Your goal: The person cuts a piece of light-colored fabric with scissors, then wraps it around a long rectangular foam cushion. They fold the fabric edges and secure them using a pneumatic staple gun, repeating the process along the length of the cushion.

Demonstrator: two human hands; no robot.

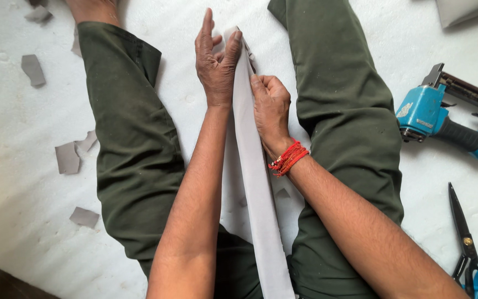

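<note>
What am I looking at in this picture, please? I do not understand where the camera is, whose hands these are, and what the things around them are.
The camera sits on a person's head and looks down, so you see that person's own arms and legs in dark green trousers. The person sits on a white surface. Both bare hands hold a long grey fabric strip that runs between the legs: the left hand pinches its far end, and the right hand, with red threads at the wrist, presses its edge. On the right lie a blue staple gun and black scissors. Small grey scraps lie on the left.
</note>
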